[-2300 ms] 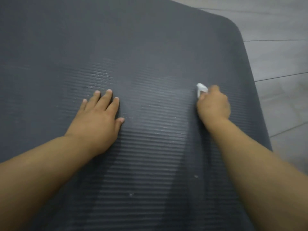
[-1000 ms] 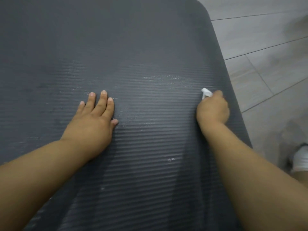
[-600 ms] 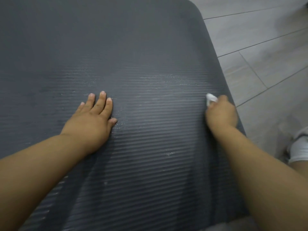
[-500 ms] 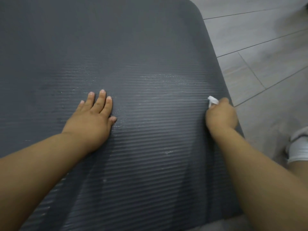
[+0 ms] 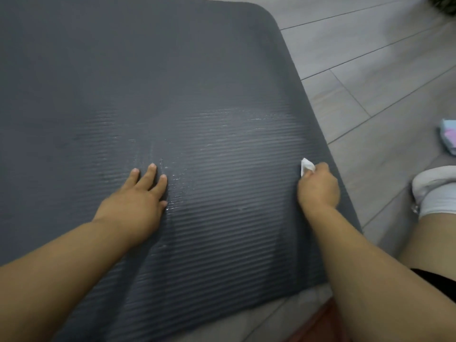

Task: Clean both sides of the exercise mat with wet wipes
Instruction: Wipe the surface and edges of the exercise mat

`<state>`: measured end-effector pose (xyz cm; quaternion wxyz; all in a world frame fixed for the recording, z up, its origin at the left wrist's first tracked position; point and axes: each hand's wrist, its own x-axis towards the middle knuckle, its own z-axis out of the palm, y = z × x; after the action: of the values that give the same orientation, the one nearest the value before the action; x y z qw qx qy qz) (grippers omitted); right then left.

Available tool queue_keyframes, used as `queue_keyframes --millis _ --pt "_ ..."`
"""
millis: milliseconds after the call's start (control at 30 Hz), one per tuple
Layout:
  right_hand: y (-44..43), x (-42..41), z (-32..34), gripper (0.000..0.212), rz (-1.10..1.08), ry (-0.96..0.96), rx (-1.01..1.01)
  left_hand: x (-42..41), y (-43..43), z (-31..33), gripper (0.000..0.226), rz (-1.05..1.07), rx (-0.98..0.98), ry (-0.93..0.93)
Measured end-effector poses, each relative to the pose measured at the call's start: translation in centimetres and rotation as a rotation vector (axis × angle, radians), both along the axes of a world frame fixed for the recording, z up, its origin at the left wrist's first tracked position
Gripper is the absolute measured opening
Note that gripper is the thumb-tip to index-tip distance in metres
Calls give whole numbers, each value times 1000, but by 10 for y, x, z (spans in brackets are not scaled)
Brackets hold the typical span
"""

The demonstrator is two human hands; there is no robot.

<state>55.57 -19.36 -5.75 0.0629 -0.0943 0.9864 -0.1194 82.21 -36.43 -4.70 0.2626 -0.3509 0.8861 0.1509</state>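
Grey ribbed mat (image 5: 172, 95) lies flat on the plank floor (image 5: 370, 58).
Head view: left hand (image 5: 138, 201) presses flat on it, fingers straight; right hand (image 5: 318, 187) grips a white wipe (image 5: 306, 166) near the mat's right edge.

No text, label, brand, number or sign can be read here. The ribbed surface of the exercise mat (image 5: 172, 82) shows no legible mark. The pastel blue-and-pink packet (image 5: 449, 137), lying on the floor (image 5: 370, 58) to the right of the mat, is too blurred and too far cut off by the picture's edge for any print on it to be made out.
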Motion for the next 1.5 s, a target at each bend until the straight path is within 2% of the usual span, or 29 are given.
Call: queue_keyframes --millis 100,200,267,333,367,400,500,533,567,633,767,800,833,900,1000,1067,1100,1167,1233,1300,1367,1400,1433,1500 --pt "-9 51 -14 26 116 -39 7 11 17 -1 57 -10 -1 21" --pt "-31 130 -21 22 546 -23 -84 25 23 -1 56 -5 0 67" --pt "-35 165 -17 24 842 -155 -61 37 23 -1 55 -8 5 84" --pt "-25 154 -13 26 942 -217 -15 49 22 1 55 -23 -2 86" --pt "-18 136 -12 26 881 -194 17 55 22 2 55 -31 -6 83" --pt "-9 113 -10 25 725 -174 54 60 21 3 55 -36 -10 78" --pt "25 48 6 29 67 -99 90 69 21 2 56 -40 -19 82" --pt "29 47 7 29 -28 -85 101 69 21 1 56 -37 -17 90" --pt "25 58 5 29 -25 -73 117 70 22 0 56 -32 -13 97" --pt "7 110 -7 27 173 -91 124 71 22 -2 55 -30 -2 100" --pt "-16 243 -14 29 974 -291 -11 74 18 2 55 -59 8 66" --pt "-15 253 -9 27 1101 -323 -29 76 15 4 55 -67 2 54" --pt "-13 247 -4 26 1138 -317 -27 78 13 5 55 -68 4 45" --pt "0 208 -2 25 954 -273 61 85 10 7 53 -65 16 36" --pt "37 120 7 24 316 -141 171 97 12 6 52 -76 15 24" --pt "56 99 15 25 35 -117 187 102 15 6 52 -66 20 16" --pt "56 105 13 25 25 -118 202 101 17 6 52 -58 22 18" --pt "43 140 4 24 148 -123 185 98 22 7 52 -32 29 27" --pt "26 196 -1 22 480 -175 149 94 27 8 54 0 37 27" --pt "24 243 6 23 958 -189 25 91 32 10 55 10 27 12" --pt "39 243 6 26 1194 -172 -13 89 38 11 55 23 27 0" --pt "46 224 6 25 1163 -162 24 89 41 11 54 33 32 -5" --pt "53 201 6 24 1019 -162 101 87 44 11 53 41 32 -8" --pt "72 142 8 25 511 -205 192 84 51 11 53 57 24 3"
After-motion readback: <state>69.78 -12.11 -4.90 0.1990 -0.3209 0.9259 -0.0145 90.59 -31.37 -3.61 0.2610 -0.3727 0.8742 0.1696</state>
